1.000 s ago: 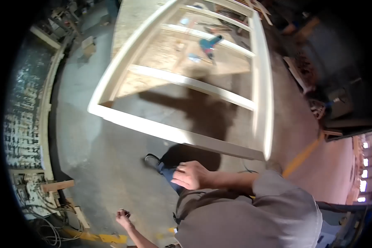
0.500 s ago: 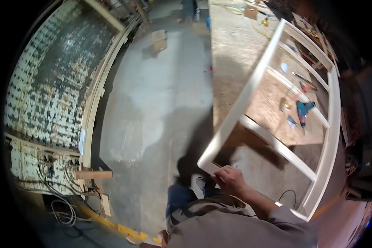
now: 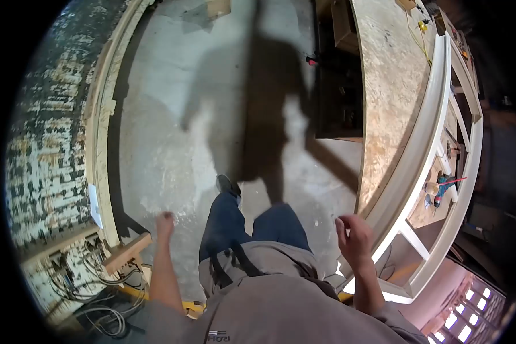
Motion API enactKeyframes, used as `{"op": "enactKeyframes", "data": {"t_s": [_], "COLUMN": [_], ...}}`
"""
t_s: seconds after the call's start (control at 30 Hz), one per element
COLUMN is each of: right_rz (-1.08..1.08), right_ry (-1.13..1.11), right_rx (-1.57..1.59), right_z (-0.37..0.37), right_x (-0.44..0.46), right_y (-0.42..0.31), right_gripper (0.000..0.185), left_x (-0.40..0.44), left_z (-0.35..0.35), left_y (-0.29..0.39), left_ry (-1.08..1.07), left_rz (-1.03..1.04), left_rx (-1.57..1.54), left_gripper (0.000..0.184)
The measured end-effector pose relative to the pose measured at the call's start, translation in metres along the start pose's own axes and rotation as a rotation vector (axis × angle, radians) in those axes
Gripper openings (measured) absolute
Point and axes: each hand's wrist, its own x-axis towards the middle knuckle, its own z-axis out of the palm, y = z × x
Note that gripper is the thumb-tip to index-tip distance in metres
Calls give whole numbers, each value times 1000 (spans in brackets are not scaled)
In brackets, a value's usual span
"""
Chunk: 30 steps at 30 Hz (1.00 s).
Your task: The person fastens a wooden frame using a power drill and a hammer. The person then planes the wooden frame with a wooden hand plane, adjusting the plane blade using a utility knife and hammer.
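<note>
My left hand [image 3: 165, 224] hangs over the floor at my left side, its fingers curled in, with nothing visible in it. On the other side my right hand [image 3: 356, 234] is loosely closed, thumb against the curled fingers, and no held thing shows. It is just left of the near end of a long white wooden frame [image 3: 430, 132] with crossbars. The frame rests on the workbench [image 3: 384, 69] and its near end sticks out past the bench edge. Through its openings a teal drill [image 3: 443, 188] shows on the bench top.
Along the left stands a large, paint-spattered panel [image 3: 57, 132] with a wooden edge. A wooden block [image 3: 126, 252] juts out there above coiled cables [image 3: 106, 321]. Concrete floor [image 3: 160, 143] runs between panel and bench. A cardboard box [image 3: 218, 8] lies farther ahead, and dark shelving [image 3: 338, 97] sits under the bench.
My right hand has come off the frame's near corner. My left hand has swung into view on the left. The view has shifted, with the frame now farther right and my legs in mid-stride.
</note>
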Motion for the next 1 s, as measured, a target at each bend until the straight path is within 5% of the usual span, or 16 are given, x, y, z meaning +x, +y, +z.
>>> {"op": "enactKeyframes", "data": {"t_s": [0.03, 0.17, 0.33, 0.6, 0.8, 1.0], "right_rz": [22, 234, 545, 681, 581, 537], "right_ry": [-37, -123, -65, 34, -14, 141], "right_rx": [17, 76, 456, 245, -111, -299], "right_z": [11, 60, 157, 294, 382, 415], "right_x": [27, 124, 260, 550, 708, 822], "right_y": [-12, -20, 77, 234, 380, 444], "right_gripper": [9, 12, 25, 37, 53, 51], "left_x": [25, 119, 166, 273, 374, 481], "left_z": [-32, -103, -89, 7, 65, 139], "left_y": [64, 265, 441, 551, 705, 736], "left_ry": [88, 19, -65, -121, -216, -382], "left_rz": [192, 86, 268, 121, 474, 630], "left_rx": [52, -234, -352, -250, -39, 48], "left_gripper": [19, 17, 17, 11, 10, 17]}}
